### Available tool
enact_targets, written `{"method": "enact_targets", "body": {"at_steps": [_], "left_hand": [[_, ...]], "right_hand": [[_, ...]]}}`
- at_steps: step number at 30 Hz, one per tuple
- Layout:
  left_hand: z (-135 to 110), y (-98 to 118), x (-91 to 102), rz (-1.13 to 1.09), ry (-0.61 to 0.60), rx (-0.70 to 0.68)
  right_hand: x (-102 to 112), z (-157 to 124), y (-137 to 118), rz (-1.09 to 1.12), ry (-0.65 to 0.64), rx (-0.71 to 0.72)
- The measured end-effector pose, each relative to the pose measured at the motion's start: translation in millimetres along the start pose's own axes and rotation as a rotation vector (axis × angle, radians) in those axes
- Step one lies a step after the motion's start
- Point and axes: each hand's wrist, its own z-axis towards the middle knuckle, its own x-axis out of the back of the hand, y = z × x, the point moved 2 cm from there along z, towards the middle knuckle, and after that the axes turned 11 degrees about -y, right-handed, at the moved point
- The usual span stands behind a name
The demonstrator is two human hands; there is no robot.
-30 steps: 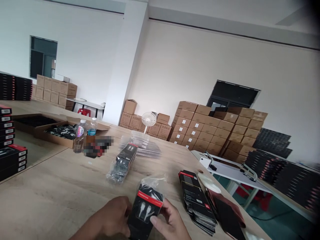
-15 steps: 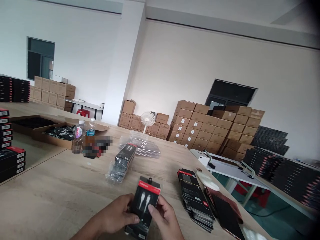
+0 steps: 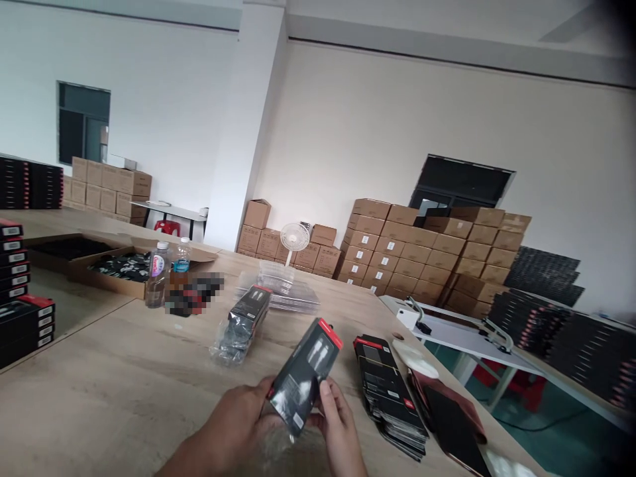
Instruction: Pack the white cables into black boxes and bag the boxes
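Note:
A black and red cable box [image 3: 309, 371] is tilted to the right between my two hands, a picture of white plugs on its front. My right hand [image 3: 338, 419] grips its right side, thumb pressed on the front edge. My left hand [image 3: 237, 419] is closed at the lower left edge of the box, its fingertips partly hidden. Blurred clear plastic [image 3: 279, 445] shows below the box. Just beyond my hands, similar boxes in a clear plastic bag [image 3: 243, 324] lie on the wooden table [image 3: 129, 384].
To the right lie a stack of flat black packaging [image 3: 385, 384], a brown pouch [image 3: 467, 414] and a dark phone-like slab [image 3: 454, 427]. Two bottles [image 3: 158, 275] stand at left, by an open carton [image 3: 112, 281]. Clear plastic trays [image 3: 283, 298] are farther back. Black boxes [image 3: 24, 324] are stacked at far left.
The cable box has been raised and tipped to the right, showing more of its long side. My hands have moved with it, and clear plastic now shows beneath.

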Motion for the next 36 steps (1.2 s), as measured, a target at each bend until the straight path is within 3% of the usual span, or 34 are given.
{"method": "enact_targets", "body": {"at_steps": [3, 6, 10, 13, 19, 28, 33, 36], "left_hand": [[4, -4, 22.8, -0.054, 0.183, -0.019], [15, -11, 62.0, -0.185, 0.329, -0.070], [37, -22, 120.0, -0.193, 0.343, -0.134], [56, -37, 143.4, -0.129, 0.310, -0.059], [74, -68, 142.4, 0.016, 0.270, 0.069], [73, -78, 140.5, 0.243, 0.218, 0.228], [57, -76, 136.3, 0.398, 0.275, 0.278], [31, -86, 150.4, 0.492, 0.390, 0.376]], "right_hand": [[-3, -1, 16, -0.260, -0.037, 0.036], [-5, 1, 33, -0.448, -0.090, 0.053], [-5, 4, 39, -0.548, -0.096, 0.054], [-6, 5, 35, -0.588, -0.130, 0.062], [-7, 6, 32, -0.671, -0.113, 0.102], [-6, 6, 35, -0.722, -0.093, 0.130], [-7, 7, 30, -0.722, -0.094, 0.143], [-5, 8, 28, -0.710, -0.120, 0.124]]}}
